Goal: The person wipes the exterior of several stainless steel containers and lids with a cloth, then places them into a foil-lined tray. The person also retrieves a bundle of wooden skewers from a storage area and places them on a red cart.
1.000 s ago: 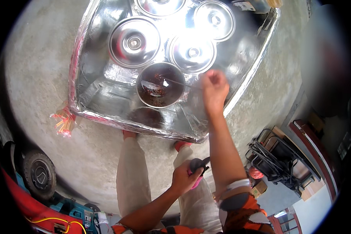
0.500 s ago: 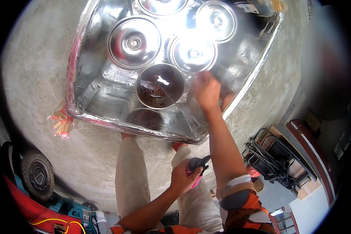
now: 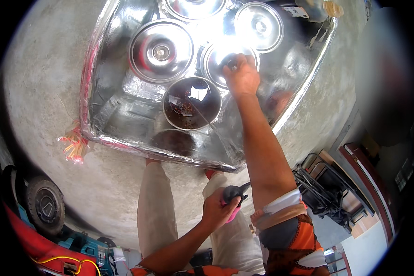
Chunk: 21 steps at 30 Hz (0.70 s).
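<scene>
My right hand [image 3: 244, 79] reaches over a round shiny metal lid [image 3: 211, 69], its fingers closed on the knob in the middle. The lid lies in a foil-lined tray [image 3: 110, 108]. Just nearer and to the left stands an uncovered metal pot [image 3: 192, 103] with dark liquid and reddish bits; a thin handle or stick leans out of it. Low in front of my legs, my left hand [image 3: 216, 208] is closed round a small black-and-pink object [image 3: 233, 195], whose kind I cannot make out.
More metal lids [image 3: 161, 51] sit in the tray, including another lid [image 3: 259, 26] at the far right. A jar [image 3: 332, 9] stands at the far right corner. A bundle of sticks [image 3: 76, 145] hangs by the left edge. Folded chairs [image 3: 329, 188] lie to the right.
My right hand has moved forward from the lid's near edge onto its knob, and the fingers have closed there. My left hand has stayed nearly still with the black-and-pink object.
</scene>
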Motion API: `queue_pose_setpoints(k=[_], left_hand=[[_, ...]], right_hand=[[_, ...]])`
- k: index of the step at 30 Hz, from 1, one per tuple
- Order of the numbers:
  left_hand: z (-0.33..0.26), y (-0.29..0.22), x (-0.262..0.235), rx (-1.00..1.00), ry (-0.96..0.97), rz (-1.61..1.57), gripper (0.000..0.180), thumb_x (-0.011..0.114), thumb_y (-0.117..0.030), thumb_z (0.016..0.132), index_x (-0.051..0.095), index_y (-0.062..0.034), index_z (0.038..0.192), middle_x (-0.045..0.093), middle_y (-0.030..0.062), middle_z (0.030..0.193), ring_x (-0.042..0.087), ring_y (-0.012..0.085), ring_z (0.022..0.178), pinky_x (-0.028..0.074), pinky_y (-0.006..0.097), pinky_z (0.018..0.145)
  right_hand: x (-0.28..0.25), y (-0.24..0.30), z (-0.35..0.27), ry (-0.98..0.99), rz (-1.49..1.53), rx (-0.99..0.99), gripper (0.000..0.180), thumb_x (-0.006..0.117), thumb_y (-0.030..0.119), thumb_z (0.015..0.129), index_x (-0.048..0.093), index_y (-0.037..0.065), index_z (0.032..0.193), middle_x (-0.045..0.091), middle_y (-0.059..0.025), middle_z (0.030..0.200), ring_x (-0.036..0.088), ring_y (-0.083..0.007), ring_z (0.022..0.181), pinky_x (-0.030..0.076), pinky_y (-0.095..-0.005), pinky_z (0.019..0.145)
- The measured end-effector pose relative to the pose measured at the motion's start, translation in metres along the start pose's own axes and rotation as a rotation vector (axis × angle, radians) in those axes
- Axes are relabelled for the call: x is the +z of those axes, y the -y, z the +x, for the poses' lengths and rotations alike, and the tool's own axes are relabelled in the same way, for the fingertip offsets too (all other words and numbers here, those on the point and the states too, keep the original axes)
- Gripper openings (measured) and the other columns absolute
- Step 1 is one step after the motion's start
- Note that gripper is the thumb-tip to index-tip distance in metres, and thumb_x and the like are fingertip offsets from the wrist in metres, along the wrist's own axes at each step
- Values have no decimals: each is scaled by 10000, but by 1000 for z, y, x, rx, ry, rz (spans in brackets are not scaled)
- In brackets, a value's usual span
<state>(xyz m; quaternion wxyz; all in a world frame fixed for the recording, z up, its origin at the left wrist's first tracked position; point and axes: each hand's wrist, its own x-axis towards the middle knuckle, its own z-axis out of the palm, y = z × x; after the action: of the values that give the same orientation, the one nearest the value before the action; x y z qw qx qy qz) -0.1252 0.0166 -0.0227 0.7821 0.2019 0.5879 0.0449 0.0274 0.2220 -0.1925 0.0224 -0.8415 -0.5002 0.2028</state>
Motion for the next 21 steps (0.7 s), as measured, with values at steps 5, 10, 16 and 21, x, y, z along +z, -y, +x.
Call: queue_pose_setpoints(k=[5, 10, 16, 21], left_hand=[[-1, -7, -1, -22, 28, -41, 231, 654, -215, 770, 580, -35, 895, 622, 82, 752, 593, 161, 675, 461, 284, 623], [-1, -6, -3, 12, 3, -38, 229, 654, -216, 770, 580, -35, 890, 621, 78, 743, 591, 161, 671, 459, 279, 623], [-2, -2, -1, 59, 4, -11, 218, 655, -219, 763, 588, -44, 875, 617, 84, 731, 592, 175, 663, 456, 292, 622], [-1, 1, -2, 69, -24, -16, 213, 652, -221, 765, 590, -51, 878, 617, 88, 739, 593, 191, 665, 457, 304, 625]], right_hand=[[-4, -7, 2, -74, 43, -20, 202, 678, 183, 638, 620, 164, 831, 554, -44, 918, 580, -222, 770, 467, -345, 715], [-30, -10, -7, -244, 188, -42, 228, 688, 154, 629, 634, 107, 846, 575, -70, 852, 579, -216, 719, 481, -329, 680], [-34, 22, -66, -7, 150, -322, 243, 683, 126, 651, 610, 138, 882, 572, -76, 902, 589, -194, 637, 493, -304, 567], [-5, 42, -89, 224, 146, -318, 225, 638, 144, 670, 561, 137, 881, 533, -87, 951, 579, -275, 773, 489, -387, 636]])
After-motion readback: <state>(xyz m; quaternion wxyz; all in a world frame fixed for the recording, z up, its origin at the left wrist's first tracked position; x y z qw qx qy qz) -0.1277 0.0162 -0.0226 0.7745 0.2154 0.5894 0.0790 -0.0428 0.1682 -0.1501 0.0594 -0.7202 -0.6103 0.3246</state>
